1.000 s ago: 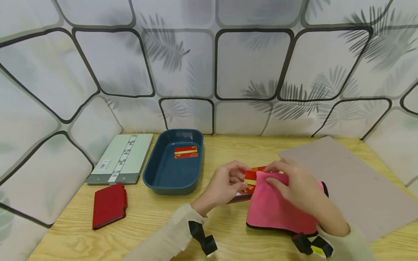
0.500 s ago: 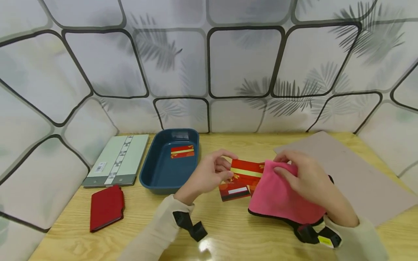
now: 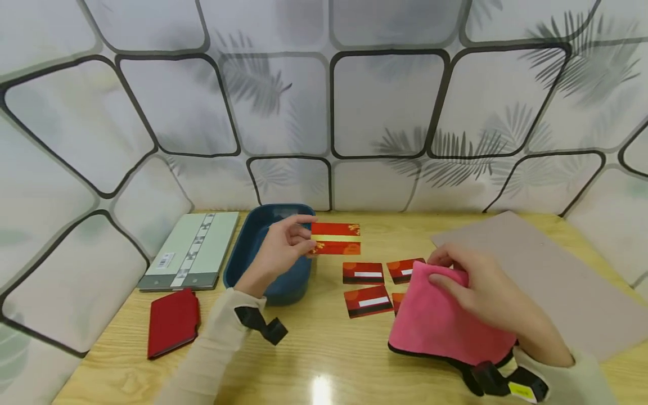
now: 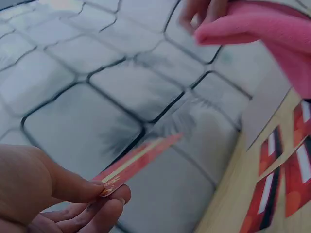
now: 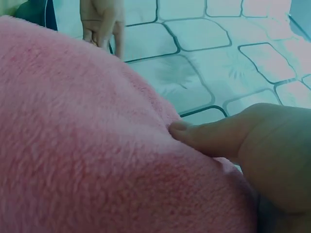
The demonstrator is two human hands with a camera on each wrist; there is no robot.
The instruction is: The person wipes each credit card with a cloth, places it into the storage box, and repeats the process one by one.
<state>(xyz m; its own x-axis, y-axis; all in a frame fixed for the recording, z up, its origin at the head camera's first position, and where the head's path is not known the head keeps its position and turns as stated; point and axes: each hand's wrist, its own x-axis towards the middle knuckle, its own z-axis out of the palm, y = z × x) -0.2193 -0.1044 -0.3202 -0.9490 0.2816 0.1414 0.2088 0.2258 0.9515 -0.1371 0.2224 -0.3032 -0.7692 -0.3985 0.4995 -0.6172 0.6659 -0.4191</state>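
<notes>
In the head view my left hand [image 3: 280,252] pinches a red card with a gold stripe [image 3: 336,238] by its left edge, beside the blue tray's right rim. The left wrist view shows the card [image 4: 141,164] between thumb and fingertips, tilted. My right hand [image 3: 481,284] grips the upper edge of a pink plush cloth [image 3: 445,326] with dark trim; the right wrist view shows the thumb [image 5: 204,138] pressing into it. Several red cards, such as one with a white strip [image 3: 368,302], lie face down left of the cloth, some partly hidden by it.
A blue tray [image 3: 237,253] stands at the back left, partly hidden by my left hand. Left of it lie a pale green notebook [image 3: 212,247] and a red notebook [image 3: 174,324]. A grey-brown board [image 3: 557,281] lies at the right. Patterned fabric [image 3: 385,112] lines the back.
My left hand has drawn the card out from by the cloth and moved left toward the tray, uncovering several cards on the table. The right hand still holds the cloth.
</notes>
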